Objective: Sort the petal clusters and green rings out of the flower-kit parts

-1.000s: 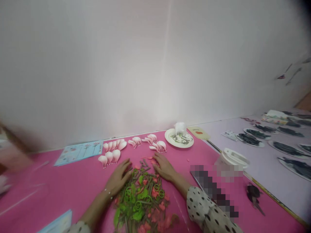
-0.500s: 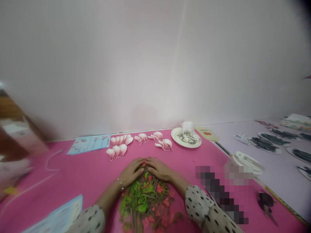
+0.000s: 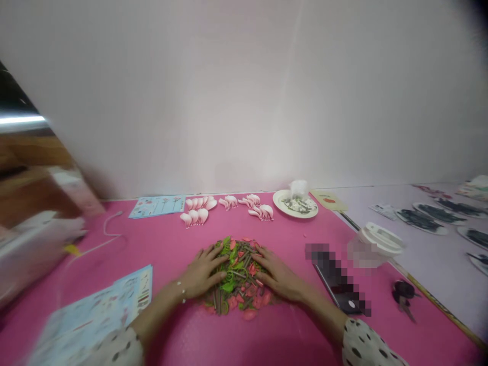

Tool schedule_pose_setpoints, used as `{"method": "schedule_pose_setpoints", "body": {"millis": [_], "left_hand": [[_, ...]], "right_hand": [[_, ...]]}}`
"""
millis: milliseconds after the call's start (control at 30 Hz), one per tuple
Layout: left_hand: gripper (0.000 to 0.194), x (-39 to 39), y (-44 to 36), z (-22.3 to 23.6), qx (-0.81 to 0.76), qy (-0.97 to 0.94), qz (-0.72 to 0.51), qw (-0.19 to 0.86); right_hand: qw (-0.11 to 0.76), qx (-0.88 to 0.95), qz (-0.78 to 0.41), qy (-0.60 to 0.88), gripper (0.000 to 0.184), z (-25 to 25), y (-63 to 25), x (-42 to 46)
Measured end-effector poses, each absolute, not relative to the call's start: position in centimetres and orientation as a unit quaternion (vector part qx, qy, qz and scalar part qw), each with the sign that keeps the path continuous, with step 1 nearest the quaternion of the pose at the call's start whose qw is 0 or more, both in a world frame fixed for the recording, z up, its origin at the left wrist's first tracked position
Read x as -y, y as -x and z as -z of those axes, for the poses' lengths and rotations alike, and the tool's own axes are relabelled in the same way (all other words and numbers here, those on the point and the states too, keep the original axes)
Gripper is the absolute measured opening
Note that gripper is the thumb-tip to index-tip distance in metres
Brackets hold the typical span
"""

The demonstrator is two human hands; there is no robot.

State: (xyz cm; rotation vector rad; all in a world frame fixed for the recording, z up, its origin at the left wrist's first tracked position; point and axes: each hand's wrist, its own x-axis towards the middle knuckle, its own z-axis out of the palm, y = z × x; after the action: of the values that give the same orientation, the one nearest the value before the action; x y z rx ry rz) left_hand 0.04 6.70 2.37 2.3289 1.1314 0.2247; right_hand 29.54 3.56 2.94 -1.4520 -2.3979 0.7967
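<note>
My left hand (image 3: 202, 272) and my right hand (image 3: 276, 274) rest with spread fingers on opposite sides of a compact heap of craft pieces (image 3: 238, 277). The heap mixes green leaf shapes and rings, brownish stems and coral-red bits. Neither hand lifts anything. Beyond the heap lie rows of pink-tipped white petal pieces (image 3: 195, 217), with more petal clusters (image 3: 260, 211) to the right. A bracelet circles my left wrist, and polka-dot sleeves cover both forearms.
A white plate (image 3: 295, 204) holding scraps and a white fluffy tuft (image 3: 299, 188) stands on the pink table (image 3: 297, 335). Printed leaflets (image 3: 110, 305) lie left, a pixelated phone (image 3: 335, 279) and round container (image 3: 379, 240) right, with keys (image 3: 403, 295) nearby. A wall rises behind.
The pieces have been drawn into a tighter heap. My hands have moved apart from on top of it to its sides. The view has tilted, placing the table lower and showing more leaflet.
</note>
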Motion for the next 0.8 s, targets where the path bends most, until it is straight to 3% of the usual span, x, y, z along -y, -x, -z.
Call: {"method": "schedule_pose_setpoints", "body": {"millis": [233,433,800], "left_hand": [[0.063,-2.0,-1.3,-1.5,-0.439,-0.879,-0.042,0.184],[0.058,-0.2,-0.9,-2.4,-0.457,-0.878,-0.040,0.138],[0.060,0.7,-1.5,-0.6,-0.440,-0.878,-0.096,0.164]], "right_hand": [[0.071,0.814,-0.224,0.530,0.069,-2.8,-25.9,0.3],[0.089,0.824,-0.191,0.526,0.058,-3.3,-25.1,2.3],[0.122,0.843,-0.195,0.486,0.061,-2.6,-25.0,2.7]]}}
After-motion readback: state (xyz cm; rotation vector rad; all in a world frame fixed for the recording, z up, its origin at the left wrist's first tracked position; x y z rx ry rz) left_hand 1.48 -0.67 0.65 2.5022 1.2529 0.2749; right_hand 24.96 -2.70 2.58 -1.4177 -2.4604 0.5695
